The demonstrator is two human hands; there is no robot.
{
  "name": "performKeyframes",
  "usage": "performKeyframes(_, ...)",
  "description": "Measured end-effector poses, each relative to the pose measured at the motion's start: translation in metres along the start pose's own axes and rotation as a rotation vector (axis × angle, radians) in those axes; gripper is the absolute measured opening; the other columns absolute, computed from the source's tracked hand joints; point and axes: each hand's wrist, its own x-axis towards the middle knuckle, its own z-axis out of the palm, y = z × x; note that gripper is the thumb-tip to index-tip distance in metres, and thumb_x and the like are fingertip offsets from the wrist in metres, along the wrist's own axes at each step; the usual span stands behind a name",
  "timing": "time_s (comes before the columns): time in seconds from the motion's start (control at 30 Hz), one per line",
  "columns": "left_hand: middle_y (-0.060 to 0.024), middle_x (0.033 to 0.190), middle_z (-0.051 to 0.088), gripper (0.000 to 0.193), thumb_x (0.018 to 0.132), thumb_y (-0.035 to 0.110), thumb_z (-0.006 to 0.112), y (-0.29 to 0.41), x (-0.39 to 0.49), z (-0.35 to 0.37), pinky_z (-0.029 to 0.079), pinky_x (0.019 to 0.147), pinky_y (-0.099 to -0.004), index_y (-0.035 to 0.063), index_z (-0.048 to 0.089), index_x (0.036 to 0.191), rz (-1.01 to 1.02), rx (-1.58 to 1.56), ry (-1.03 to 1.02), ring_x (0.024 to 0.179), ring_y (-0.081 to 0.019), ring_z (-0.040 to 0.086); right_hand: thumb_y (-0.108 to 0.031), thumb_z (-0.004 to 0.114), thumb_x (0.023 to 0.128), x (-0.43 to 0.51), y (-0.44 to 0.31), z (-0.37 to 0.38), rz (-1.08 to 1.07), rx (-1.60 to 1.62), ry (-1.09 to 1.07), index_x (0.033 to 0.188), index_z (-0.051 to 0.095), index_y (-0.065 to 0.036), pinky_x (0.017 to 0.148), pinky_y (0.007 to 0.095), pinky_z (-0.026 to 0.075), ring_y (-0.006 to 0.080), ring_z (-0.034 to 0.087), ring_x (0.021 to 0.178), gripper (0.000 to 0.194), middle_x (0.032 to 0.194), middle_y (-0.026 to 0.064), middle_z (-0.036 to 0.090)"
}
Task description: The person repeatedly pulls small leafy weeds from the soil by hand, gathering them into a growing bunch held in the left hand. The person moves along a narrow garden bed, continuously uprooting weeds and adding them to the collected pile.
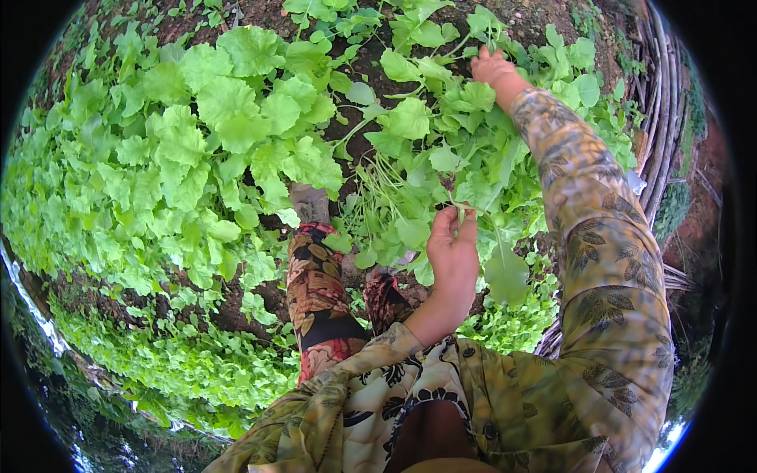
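My left hand pinches the stem of an uprooted leafy green plant between thumb and fingers, with soil on its roots pointing up and a broad leaf hanging to the right. Farther out, my right hand reaches down among the leafy plants at the upper right; its fingertips are partly hidden by leaves and seem to touch a plant's base. Between the hands, a loose pile of leafy greens lies with pale stems towards the left.
Dense leafy greens fill the bed to the left, with bare soil along its near edge. My shoe stands among the plants. A border of stacked sticks runs down the right side, with reddish ground beyond.
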Motion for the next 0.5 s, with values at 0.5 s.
performKeyframes(0.5,-0.0031,0.109,0.064,0.012,0.096,0.005,0.062,-0.007,-0.005,0.005,0.044,0.085,-0.0247,0.0024,0.061,0.108,0.044,-0.006,0.018,0.097,-0.0099,0.057,-0.043,0.058,0.097,-0.113,-0.031,0.177,0.328,0.702,0.628,0.142,0.051,-0.007,0.115,0.0492,0.033,0.0363,0.040,0.141,0.058,0.152,0.0173,0.044)
